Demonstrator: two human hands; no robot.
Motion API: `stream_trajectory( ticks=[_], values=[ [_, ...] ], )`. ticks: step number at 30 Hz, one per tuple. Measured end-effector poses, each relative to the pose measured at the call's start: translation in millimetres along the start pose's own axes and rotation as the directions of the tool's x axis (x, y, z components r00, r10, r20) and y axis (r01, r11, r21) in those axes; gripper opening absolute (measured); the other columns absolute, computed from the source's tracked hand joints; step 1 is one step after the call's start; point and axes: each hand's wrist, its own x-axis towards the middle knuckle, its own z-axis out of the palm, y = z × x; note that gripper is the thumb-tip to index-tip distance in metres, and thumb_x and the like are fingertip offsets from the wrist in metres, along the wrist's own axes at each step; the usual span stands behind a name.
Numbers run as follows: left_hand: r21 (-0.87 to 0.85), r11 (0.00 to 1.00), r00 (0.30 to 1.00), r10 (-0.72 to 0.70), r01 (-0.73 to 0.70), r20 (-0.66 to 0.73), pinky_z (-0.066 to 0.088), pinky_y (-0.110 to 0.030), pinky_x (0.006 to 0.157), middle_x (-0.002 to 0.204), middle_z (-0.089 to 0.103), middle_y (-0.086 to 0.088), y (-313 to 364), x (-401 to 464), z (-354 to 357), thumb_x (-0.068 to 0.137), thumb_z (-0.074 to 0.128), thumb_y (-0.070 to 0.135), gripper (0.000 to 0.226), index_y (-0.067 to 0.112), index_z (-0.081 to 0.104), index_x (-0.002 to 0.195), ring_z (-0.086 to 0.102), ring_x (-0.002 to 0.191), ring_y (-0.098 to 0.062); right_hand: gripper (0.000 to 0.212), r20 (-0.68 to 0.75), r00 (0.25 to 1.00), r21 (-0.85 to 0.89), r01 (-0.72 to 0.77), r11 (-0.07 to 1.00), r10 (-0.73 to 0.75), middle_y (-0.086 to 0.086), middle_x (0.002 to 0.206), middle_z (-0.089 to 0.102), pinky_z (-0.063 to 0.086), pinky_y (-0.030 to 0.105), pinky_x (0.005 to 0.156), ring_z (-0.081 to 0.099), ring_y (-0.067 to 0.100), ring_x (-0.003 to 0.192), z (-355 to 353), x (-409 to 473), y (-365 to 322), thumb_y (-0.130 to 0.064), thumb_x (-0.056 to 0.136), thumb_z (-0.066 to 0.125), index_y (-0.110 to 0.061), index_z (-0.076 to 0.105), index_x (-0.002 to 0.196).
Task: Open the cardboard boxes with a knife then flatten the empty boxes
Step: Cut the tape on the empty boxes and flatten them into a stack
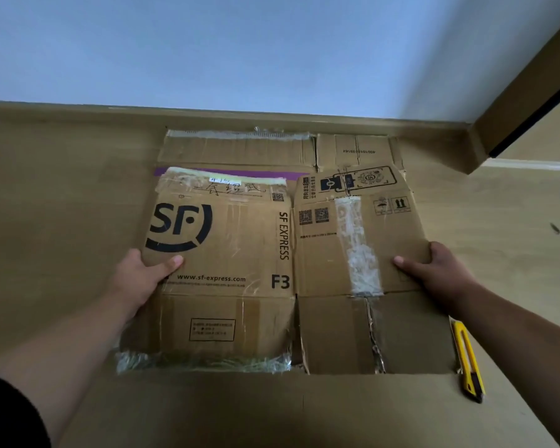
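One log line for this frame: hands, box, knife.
left hand: grips flattened SF box left edge | right hand: grips its right edge | yellow knife: on floor, right of box, untouched

Both hands' fingers hidden under flattened box (282, 247).

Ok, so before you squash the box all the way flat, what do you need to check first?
1. Knife out of the hands: ok, it lies on the floor right of the box.
2. Knife blade pulled in: cannot tell.
3. Left hand holding the box: ok, thumb on top at its left edge.
4. Right hand holding it: ok, thumb on top at the right edge.
5. Box already folded down: ok, it lies flat on the other flattened cardboard behind and under it.
6. Nothing left inside the box: cannot tell.
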Motion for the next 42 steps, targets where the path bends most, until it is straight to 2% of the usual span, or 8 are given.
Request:
stream_trajectory(
  ticks=[5,9,14,19,22,27,35,42],
  values=[
    [0.018,0.999,0.999,0.049,-0.049,0.010,0.052,-0.047,0.080,0.102,0.064,-0.003,18.9,-12.1,-6.0,0.075,0.081,0.046,0.057,0.014,0.053,0.112,0.061,0.094,-0.026,0.095,-0.020,1.000,0.047,0.003,0.999,-0.002,0.004,0.098,0.072,0.059,0.054,0.077,0.071,0.029,0.087,-20.7,-13.2,0.0,-0.081,0.033,0.080,-0.023,0.058,0.104],
    [0.003,0.996,0.996,0.091,-0.091,0.005,0.052,-0.054,0.089,0.103,0.065,-0.004,37.8,-32.4,-16.9,0.074,0.080,0.050,0.056,0.016,0.054,0.110,0.062,0.099,-0.029,0.063,-0.051,0.998,0.030,0.041,0.999,-0.040,0.008,0.100,0.068,0.058,0.050,0.078,0.067,0.029,0.086,-46.1,-36.5,-25.4,-0.055,0.067,0.083,-0.018,0.056,0.109],
    [-0.036,0.984,0.985,0.172,-0.173,-0.022,0.050,-0.052,0.089,0.098,0.062,0.000,75.5,-63.2,-37.1,0.077,0.078,0.047,0.047,0.020,0.051,0.104,0.059,0.098,-0.027,0.087,-0.106,0.990,0.017,0.100,0.995,-0.098,0.004,0.101,0.068,0.058,0.055,0.081,0.068,0.030,0.090,-82.0,-59.5,-54.7,-0.071,0.051,0.080,-0.022,0.053,0.118],
    [-0.056,0.963,0.964,0.260,-0.264,-0.061,0.050,-0.054,0.092,0.099,0.063,0.000,112.2,-68.6,-55.6,0.074,0.079,0.052,0.049,0.023,0.050,0.101,0.060,0.098,-0.028,0.070,-0.150,0.972,0.016,0.188,0.982,-0.183,0.008,0.112,0.064,0.055,0.056,0.088,0.064,0.031,0.098,-111.2,-58.4,-90.5,-0.060,0.073,0.076,-0.021,0.050,0.125],
    [-0.063,0.954,0.954,0.285,-0.292,-0.096,0.049,-0.056,0.094,0.104,0.064,0.000,123.2,-56.9,-58.8,0.072,0.080,0.055,0.050,0.026,0.050,0.100,0.060,0.101,-0.029,0.070,-0.158,0.968,-0.135,0.175,0.975,-0.196,0.014,0.124,0.059,0.051,0.049,0.093,0.058,0.033,0.109,-111.2,-44.2,-106.7,-0.061,0.085,0.064,-0.013,0.045,0.134],
    [0.003,0.969,0.965,0.246,-0.247,-0.094,0.050,-0.055,0.092,0.107,0.066,0.000,113.6,-17.2,-45.2,0.062,0.077,0.070,0.061,0.029,0.052,0.101,0.062,0.101,-0.029,0.071,-0.164,0.968,-0.364,0.119,0.924,-0.189,0.019,0.129,0.055,0.046,0.040,0.084,0.056,0.036,0.115,-83.1,-17.6,-113.4,-0.060,0.094,0.050,-0.004,0.041,0.135],
    [0.046,0.988,0.986,0.147,-0.144,-0.073,0.048,-0.056,0.094,0.114,0.063,-0.004,84.5,32.3,-25.9,0.072,0.078,0.058,0.067,0.019,0.051,0.120,0.058,0.109,-0.031,0.065,-0.140,0.984,-0.350,0.057,0.935,-0.113,0.017,0.123,0.057,0.046,0.039,0.076,0.059,0.035,0.109,-28.7,28.1,-104.6,-0.058,0.093,0.053,-0.006,0.043,0.132],
    [0.058,0.993,0.993,0.106,-0.102,-0.057,0.046,-0.057,0.098,0.121,0.061,-0.006,68.8,69.9,-2.1,0.073,0.077,0.058,0.070,0.018,0.048,0.123,0.056,0.114,-0.032,0.068,-0.157,0.987,-0.295,-0.014,0.955,-0.034,0.022,0.127,0.056,0.047,0.044,0.085,0.056,0.040,0.113,7.0,67.6,-72.2,-0.059,0.091,0.056,-0.005,0.043,0.132]
  ],
)
